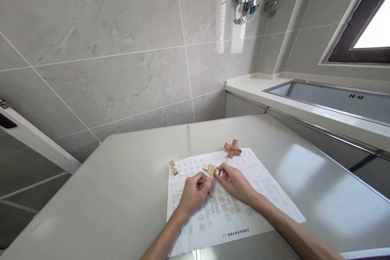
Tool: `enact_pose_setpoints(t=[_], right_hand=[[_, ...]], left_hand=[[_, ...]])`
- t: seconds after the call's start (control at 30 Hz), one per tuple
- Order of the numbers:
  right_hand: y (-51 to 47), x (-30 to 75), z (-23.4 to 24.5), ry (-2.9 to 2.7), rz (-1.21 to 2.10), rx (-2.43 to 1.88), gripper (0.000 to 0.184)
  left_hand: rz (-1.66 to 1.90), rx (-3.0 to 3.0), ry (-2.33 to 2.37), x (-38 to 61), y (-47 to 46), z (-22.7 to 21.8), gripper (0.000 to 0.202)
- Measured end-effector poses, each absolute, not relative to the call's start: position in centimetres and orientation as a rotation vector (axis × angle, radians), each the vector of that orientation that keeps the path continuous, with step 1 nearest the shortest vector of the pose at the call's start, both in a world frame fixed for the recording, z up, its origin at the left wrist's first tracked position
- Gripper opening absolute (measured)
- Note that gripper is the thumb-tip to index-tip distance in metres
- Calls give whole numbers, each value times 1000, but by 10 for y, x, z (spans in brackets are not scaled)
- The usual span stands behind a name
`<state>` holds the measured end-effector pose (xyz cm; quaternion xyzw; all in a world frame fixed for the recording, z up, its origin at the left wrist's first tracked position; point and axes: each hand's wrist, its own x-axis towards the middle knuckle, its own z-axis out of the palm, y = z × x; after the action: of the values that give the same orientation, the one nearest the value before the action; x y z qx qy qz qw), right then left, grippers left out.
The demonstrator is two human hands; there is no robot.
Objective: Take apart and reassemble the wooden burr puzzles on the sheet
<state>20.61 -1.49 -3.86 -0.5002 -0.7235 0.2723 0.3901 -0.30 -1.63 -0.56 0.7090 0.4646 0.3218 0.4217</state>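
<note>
Both hands are pinching one small pale wooden block assembly (211, 170), which sits just above the far half of a printed sheet (265, 185). The left hand (195, 191) grips the near end of its upper bar, fingers curled under; the right hand (235, 180) has thumb and fingertips on the right end of the bar crossing it. Holding a different bar in each hand probably lets the two be steadied or shifted against each other — the exact fit at the crossing is too small to tell.

A notched wooden piece (173, 167) lies at the sheet's far left corner, and a reddish-brown wooden cross (233, 148) rests at its far edge; both may serve to keep the paper flat on the surface (122, 199), and stay within reach. The print is illegible.
</note>
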Motion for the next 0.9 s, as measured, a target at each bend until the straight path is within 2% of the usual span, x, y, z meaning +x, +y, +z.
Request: enact_pose_setpoints(t=[0.3, 0.5, 0.67, 0.73, 0.9], right_hand=[[-13, 205, -43, -1941, 385, -1425, 18], [-14, 202, -47, -2018, 313, -1478, 23], [-18, 200, -43, -2051, 353, -1471, 25], [-18, 200, -39, -2047, 428, -1447, 28], [-19, 203, -34, -2064, 549, -1303, 41]], left_hand=[[792, 2397, 1781, -14, -7, -18, 39], [762, 2517, 1651, -13, -9, -22, 38], [890, 2514, 1381, -15, -13, -6, 25], [955, 2471, 1298, -18, -11, -3, 36], [812, 2424, 1159, -27, -2, -14, 88]])
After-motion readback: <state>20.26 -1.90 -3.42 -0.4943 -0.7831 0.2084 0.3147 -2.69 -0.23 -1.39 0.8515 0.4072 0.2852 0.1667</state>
